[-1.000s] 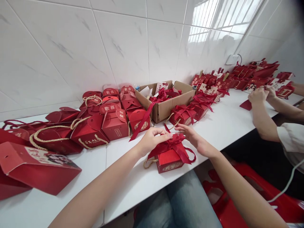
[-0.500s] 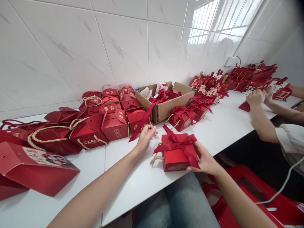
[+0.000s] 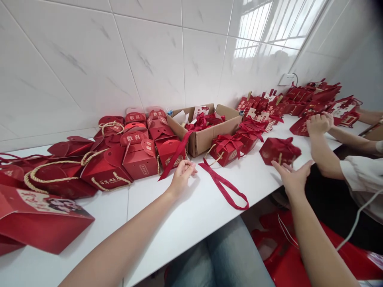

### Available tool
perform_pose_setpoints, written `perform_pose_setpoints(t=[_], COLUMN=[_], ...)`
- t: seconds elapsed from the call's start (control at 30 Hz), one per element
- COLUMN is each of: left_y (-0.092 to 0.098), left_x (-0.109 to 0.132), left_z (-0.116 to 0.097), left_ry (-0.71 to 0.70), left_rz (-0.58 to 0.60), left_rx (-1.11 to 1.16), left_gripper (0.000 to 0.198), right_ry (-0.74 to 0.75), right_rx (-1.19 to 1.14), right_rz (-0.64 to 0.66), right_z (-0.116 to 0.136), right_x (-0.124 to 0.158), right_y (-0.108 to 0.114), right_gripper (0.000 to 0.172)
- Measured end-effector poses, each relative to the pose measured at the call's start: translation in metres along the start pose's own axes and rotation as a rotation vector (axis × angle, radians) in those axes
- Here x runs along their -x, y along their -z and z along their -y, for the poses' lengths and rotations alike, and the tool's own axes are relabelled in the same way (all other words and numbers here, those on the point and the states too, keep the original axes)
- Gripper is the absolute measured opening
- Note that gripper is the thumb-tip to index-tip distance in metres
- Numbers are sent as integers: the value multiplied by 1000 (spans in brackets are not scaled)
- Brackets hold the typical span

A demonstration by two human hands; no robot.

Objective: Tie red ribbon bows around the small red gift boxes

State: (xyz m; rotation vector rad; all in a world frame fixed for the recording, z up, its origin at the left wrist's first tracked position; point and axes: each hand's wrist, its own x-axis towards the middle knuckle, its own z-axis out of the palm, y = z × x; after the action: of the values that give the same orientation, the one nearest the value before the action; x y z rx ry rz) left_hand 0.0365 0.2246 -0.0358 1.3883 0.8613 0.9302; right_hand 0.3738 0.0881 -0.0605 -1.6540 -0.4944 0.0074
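Observation:
My left hand [image 3: 184,174] rests over the white table, its fingers curled loosely together with nothing visible in them. A loose dark red ribbon [image 3: 228,190] lies in a long loop just right of those fingertips. Another red ribbon strip [image 3: 176,157] hangs over the side of the cardboard box [image 3: 203,140], behind the hand. My right hand [image 3: 295,177] is palm up with fingers spread. Just beyond its fingertips is a red gift box [image 3: 277,151] with a bow, tipped and slightly blurred; I cannot tell whether it touches the table.
Red gift boxes with rope handles [image 3: 106,167] crowd the table's left side. Two bowed boxes [image 3: 226,149] stand right of the cardboard box. More red boxes line the tiled wall. A co-worker's hands [image 3: 318,123] are at the right. A red stool [image 3: 275,239] stands below the table edge.
My right hand has moved right and let go of the bowed gift box, which has moved to the far right. The looped ribbon is now exposed on the table. The left hand stays nearly still.

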Motion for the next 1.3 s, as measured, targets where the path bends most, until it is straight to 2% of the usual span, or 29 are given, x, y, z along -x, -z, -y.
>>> perform_pose_setpoints(t=[0.07, 0.2, 0.23, 0.3, 0.37, 0.43, 0.53, 0.63, 0.7, 0.77, 0.87, 0.97, 1.03, 1.1, 1.17, 1.23, 1.3], left_y=[0, -1, -2, -2, -3, -3, -2, -1, -1, -1, -2, -3, -3, -3, -2, -2, -2], left_x=[1, 4, 4, 5, 4, 4, 3, 1, 0, 0, 1, 0, 0, -1, -1, -2, -2], left_z=[-1, -3, -3, -4, -5, -4, -1, 3, 5, 5, 4, 4, 4, 4, 3, 3, 3], left_ry=[0, -1, -2, -2, -1, -1, -10, -31, -39, -41, -41, -41, -38, -33, -29, -27, -24], left_rz=[3, 23, 25, 27, 36, 45, 46, 45, 47, 44, 42, 44, 44, 43, 47, 52, 58], left_rx=[5, -5, -10, -13, -14, -19, -36, -41, -42, -43, -39, -45, -58, -74, -82, -75, -66], left_gripper=[30, 28, 29, 30, 30, 29, 29, 29, 29, 29, 29, 29, 28, 27, 26, 26, 26], right_ry=[61, 375, 422, 456, 429, 368, 287, 303, 341, 366, 401, 422, 383, 300, 234, 221, 212], right_rx=[153, 476, 509, 501, 429, 339, 228, 194, 206, 225, 228, 207, 233, 351, 458, 527, 579], right_rz=[111, 443, 466, 428, 396, 450, 605, 639, 606, 563, 572, 583, 482, 345, 229, 174, 192], right_z=[-9, -27, -29, -27, -17, -1, 27, 49, 57, 59, 51, 33, 16, 0, -12, -20, -25], right_x=[-2, 7, 9, 13, 19, 27, 41, 50, 51, 50, 52, 52, 43, 23, -7, -42, -76], right_y=[-8, -21, -22, -25, -29, -39, -63, -92, -108, -114, -101, -63, -34, -10, 2, 3, -4], right_gripper=[114, 67, 60, 56, 60, 71, 103, 127, 127, 118, 107, 103, 107, 114, 120, 121, 122])
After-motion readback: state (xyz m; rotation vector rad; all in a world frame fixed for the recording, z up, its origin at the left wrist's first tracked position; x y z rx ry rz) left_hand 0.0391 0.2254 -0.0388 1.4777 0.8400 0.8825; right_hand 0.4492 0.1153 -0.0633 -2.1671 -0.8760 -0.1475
